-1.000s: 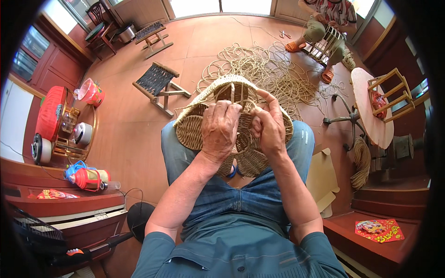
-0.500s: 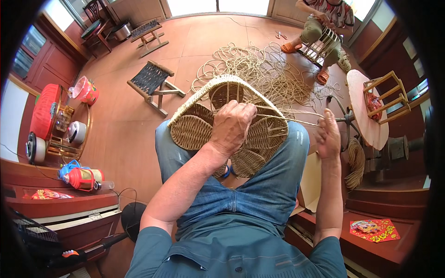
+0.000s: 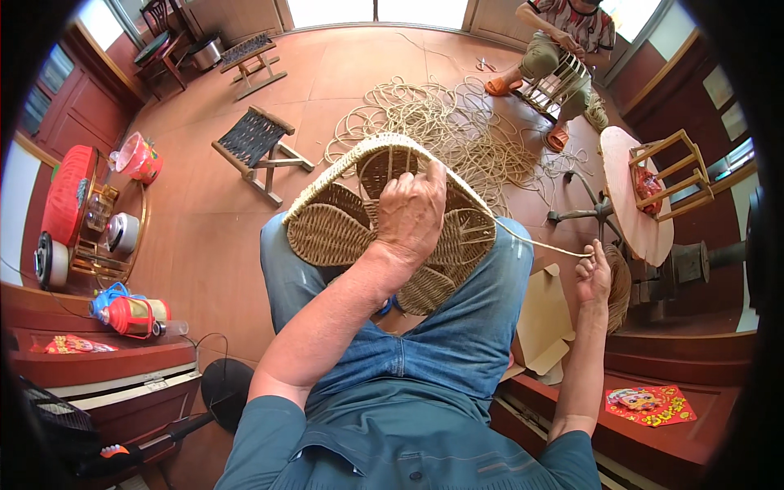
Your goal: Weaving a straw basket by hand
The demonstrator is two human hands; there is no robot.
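Observation:
A woven piece [image 3: 327, 234] of tan rope, with a thick wrapped rim and several petal-shaped panels, rests across my knees. My left hand [image 3: 412, 208] is closed over its middle, fingers curled in by the strands at the top panel; the fingertips are hidden. Off to the right, my right hand [image 3: 594, 273] pinches a rope strand [image 3: 539, 242] that runs taut from the piece's right corner. Other strands cross the right-hand panel.
Loose rope [image 3: 465, 135] lies heaped on the floor beyond the piece. A black-webbed folding stool [image 3: 255, 137] stands ahead left. Another person [image 3: 563, 57] sits far right, working on a frame. A round pink tabletop [image 3: 625, 184] and an open cardboard box [image 3: 543, 318] are at right.
My right hand has moved outward and down, drawing the strand from a loose loop into one taut line. My left hand stays on the woven piece. The whole view has shifted slightly.

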